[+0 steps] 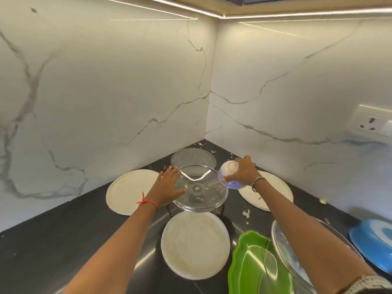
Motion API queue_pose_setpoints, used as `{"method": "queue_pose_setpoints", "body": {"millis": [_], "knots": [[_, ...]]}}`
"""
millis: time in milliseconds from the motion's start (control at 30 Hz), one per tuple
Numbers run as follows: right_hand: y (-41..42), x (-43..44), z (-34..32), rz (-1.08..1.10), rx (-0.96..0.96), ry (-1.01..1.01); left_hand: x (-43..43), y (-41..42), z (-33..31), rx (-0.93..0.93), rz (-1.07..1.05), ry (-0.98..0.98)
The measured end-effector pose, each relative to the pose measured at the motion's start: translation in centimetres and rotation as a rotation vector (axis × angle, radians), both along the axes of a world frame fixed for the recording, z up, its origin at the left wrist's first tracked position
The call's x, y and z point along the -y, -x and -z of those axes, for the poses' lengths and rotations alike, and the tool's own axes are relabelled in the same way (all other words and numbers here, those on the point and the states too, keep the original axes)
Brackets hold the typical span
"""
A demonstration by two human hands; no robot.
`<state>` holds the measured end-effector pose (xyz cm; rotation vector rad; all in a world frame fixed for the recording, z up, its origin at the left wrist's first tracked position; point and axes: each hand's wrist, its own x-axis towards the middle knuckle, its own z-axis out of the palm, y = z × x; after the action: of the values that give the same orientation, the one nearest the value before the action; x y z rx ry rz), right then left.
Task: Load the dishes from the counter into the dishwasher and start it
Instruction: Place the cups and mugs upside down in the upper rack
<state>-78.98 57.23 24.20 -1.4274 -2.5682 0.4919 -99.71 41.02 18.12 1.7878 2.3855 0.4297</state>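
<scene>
On the dark counter (53,251) in the corner lies a clear glass lid (201,192). My left hand (167,187) rests flat on its left side with fingers spread. My right hand (244,170) grips a small white and blue bowl (228,174), tilted on its side above the lid's right edge. White plates lie to the left (125,192), in front (195,245) and to the right (273,200). A speckled grey plate (193,159) sits behind the lid.
A green leaf-shaped dish (254,266), a large glass lid (297,262) and a blue plate (373,245) crowd the right front. Food crumbs (246,213) dot the counter. Marble walls close in the corner; a wall socket (371,124) is at right.
</scene>
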Motion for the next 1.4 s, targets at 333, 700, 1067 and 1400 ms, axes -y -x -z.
{"method": "queue_pose_setpoints", "body": {"millis": [333,700,1067,1400], "knots": [[-6.4,9.4,0.9,0.044,0.009,-0.005,6.7,-5.5,0.8,-0.015,0.062,-0.076],[-17.4,23.4,1.7,-0.030,-0.005,0.001,17.1,-17.3,3.5,-0.042,0.107,-0.103],[-27.8,38.0,6.6,-0.018,0.001,0.112,31.4,-28.1,6.9,-0.005,0.135,-0.002],[-34.2,50.2,12.7,0.150,-0.019,0.169,42.0,-35.2,10.7,0.018,0.267,0.094]]}}
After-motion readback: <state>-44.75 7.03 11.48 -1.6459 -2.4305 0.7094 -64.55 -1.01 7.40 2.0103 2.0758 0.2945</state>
